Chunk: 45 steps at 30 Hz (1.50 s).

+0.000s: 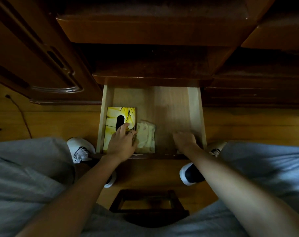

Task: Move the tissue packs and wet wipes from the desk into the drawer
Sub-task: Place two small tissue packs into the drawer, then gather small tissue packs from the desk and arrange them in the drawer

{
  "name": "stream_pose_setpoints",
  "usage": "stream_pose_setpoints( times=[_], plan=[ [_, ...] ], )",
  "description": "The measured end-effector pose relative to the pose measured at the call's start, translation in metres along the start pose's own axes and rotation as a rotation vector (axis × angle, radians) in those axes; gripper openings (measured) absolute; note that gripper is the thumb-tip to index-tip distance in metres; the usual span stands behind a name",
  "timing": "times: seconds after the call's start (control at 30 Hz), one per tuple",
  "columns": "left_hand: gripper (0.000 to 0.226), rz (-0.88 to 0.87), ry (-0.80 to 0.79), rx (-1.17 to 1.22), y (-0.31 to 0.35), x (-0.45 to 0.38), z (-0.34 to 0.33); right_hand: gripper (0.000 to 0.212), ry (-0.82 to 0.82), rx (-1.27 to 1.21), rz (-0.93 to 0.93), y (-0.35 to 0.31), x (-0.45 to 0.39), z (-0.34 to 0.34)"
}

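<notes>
Here, left hand [122,142] on yellow tissue box [118,124]; print unreadable.

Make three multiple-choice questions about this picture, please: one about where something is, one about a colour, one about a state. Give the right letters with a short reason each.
1. Where does the pale wipes pack lie in the drawer?
A. right of the tissue box
B. on top of the box
C. on the floor

2. Which colour is the tissue box?
A. blue
B. yellow
C. red

3. How is the drawer?
A. shut
B. taken out on the floor
C. pulled open

Answers:
1 A: the pack lies beside the box's right edge.
2 B: its top is yellow with a dark oval slot, under the left hand.
3 C: its wooden bottom shows, and the right hand reaches inside.
</notes>
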<state>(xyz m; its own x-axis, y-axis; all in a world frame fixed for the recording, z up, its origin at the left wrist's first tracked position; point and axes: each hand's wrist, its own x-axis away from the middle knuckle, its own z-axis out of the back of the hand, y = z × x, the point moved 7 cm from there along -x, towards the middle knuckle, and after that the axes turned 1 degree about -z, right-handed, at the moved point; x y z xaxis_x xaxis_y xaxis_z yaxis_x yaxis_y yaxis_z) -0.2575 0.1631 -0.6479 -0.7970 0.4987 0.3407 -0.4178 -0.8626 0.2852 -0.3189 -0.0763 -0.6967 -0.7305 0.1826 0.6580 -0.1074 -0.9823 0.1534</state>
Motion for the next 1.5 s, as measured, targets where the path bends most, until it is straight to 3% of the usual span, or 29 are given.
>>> stream_pose_setpoints(
  times=[0.13,0.37,0.5,0.57,0.63,0.7,0.83,0.93,1.0,1.13,1.17,1.27,1.4,1.5],
  plan=[
    [0.052,-0.050,0.049,-0.056,0.003,0.005,0.002,0.037,-0.021,-0.007,-0.111,0.018,0.000,-0.008],
    [0.052,-0.036,-0.021,-0.044,0.000,0.001,0.002,0.036,-0.025,-0.222,-0.031,0.019,0.005,0.009],
    [0.052,0.013,-0.073,0.022,0.004,-0.003,0.018,0.035,0.229,-0.412,-0.037,0.040,0.017,0.084],
    [0.052,0.025,-0.020,0.087,0.015,-0.005,0.043,0.036,0.335,-0.515,-0.025,0.056,0.035,0.129],
    [0.047,-0.004,0.092,0.116,0.033,-0.005,0.085,0.027,0.482,-0.571,0.001,0.072,0.064,0.176],
    [0.032,-0.097,0.328,0.105,0.058,0.001,0.149,0.021,0.705,-0.605,0.064,0.083,0.104,0.229],
    [0.022,-0.400,0.947,0.051,0.112,0.041,0.316,0.020,1.353,-0.596,0.226,0.102,0.211,0.351],
    [0.020,-0.539,1.191,-0.009,0.146,0.064,0.422,0.017,1.751,-0.531,0.234,0.118,0.279,0.430],
    [0.018,-0.519,1.227,-0.030,0.162,0.062,0.474,0.021,1.690,-0.524,0.165,0.129,0.286,0.474],
    [0.025,-0.386,1.029,0.018,0.176,0.016,0.533,0.042,1.138,-0.396,-0.043,0.143,0.234,0.506],
    [0.027,-0.368,0.971,0.018,0.179,0.001,0.539,0.048,1.105,-0.328,-0.053,0.142,0.225,0.507],
    [0.030,-0.337,0.819,0.018,0.189,-0.048,0.547,0.058,1.203,-0.226,-0.044,0.145,0.215,0.525],
    [0.036,-0.274,0.678,0.054,0.206,-0.118,0.546,0.046,1.160,-0.339,-0.043,0.175,0.184,0.550],
    [0.049,-0.237,0.625,-0.002,0.220,-0.171,0.545,0.056,1.182,-0.401,-0.127,0.208,0.157,0.567]
  ],
)
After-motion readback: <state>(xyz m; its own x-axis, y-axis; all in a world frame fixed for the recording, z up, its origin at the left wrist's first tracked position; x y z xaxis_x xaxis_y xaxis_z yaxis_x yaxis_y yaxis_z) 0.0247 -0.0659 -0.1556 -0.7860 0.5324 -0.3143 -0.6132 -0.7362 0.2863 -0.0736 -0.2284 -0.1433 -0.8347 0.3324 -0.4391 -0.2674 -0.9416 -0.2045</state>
